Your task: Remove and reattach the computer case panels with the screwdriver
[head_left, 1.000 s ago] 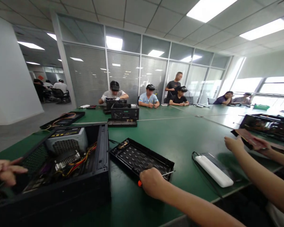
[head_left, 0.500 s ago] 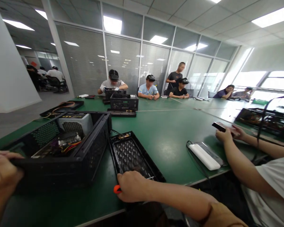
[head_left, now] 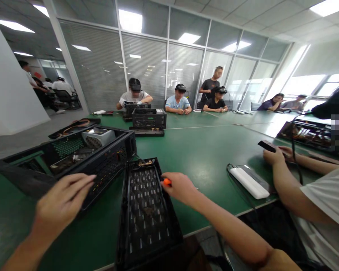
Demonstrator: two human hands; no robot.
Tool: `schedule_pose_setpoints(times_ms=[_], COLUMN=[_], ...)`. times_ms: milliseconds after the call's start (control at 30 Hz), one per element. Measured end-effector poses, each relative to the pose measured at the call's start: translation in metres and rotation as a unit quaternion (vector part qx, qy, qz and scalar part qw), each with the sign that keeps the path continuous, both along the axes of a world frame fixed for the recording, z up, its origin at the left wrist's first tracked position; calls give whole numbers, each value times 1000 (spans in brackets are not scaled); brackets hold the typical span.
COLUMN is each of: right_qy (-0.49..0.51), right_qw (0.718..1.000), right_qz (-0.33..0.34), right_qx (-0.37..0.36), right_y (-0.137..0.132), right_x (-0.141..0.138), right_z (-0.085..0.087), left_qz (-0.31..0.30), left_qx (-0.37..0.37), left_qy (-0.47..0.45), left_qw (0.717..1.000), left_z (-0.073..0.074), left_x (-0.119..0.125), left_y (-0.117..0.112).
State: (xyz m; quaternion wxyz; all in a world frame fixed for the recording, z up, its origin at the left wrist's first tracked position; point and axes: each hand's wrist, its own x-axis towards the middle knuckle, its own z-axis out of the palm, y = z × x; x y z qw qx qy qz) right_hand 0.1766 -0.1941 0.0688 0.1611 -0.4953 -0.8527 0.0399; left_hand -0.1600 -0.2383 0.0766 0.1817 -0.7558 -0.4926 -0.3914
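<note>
My left hand (head_left: 63, 201) hovers in front of the open black computer case (head_left: 101, 177), fingers stretched out and nothing visible in them. Inside the case a grey power supply (head_left: 97, 137) shows. Closed around a screwdriver (head_left: 167, 182) with an orange handle end, my right hand (head_left: 182, 188) is at the right edge of the case's black front panel (head_left: 149, 195). The panel lies with its hollow, patterned inner face up, near the table's front edge. A cable at its far end runs toward the case. Most of the screwdriver is hidden by my fingers.
On the right, a co-worker's hands (head_left: 277, 154) hold a dark flat object near a white power bank (head_left: 250, 183) with a cable. Another open case (head_left: 299, 135) stands beyond. Across the green table (head_left: 209, 146), a case (head_left: 149, 118) stands before a seated person.
My left hand has let go of the case's near edge and moved right. The case has turned and shifted back. The panel is turned and nearer me; my right hand moved up and right.
</note>
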Motion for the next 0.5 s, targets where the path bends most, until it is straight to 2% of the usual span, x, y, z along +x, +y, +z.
schedule_pose_setpoints(times_ms=[67, 133, 233, 300, 400, 500], right_qy=[18, 54, 135, 184, 236, 278], right_qw=[997, 993, 978, 965, 957, 952], right_qz=[-65, -83, -64, -51, -27, 16], right_qx=[22, 67, 147, 180, 169, 125], right_y=[29, 51, 67, 75, 92, 120], right_x=[20, 33, 40, 39, 31, 15], right_z=[-5, -6, 4, 16, 34, 43], left_qz=[-60, -110, -115, -104, -108, -125], left_qx=[-65, -148, -243, -276, -296, -318], left_qy=[48, 63, 54, 50, 54, 60], left_qw=[995, 981, 962, 954, 948, 938], left_z=[-5, -6, -8, -12, -21, -32], left_x=[34, 65, 96, 110, 127, 138], left_y=[8, 32, 87, 124, 168, 196])
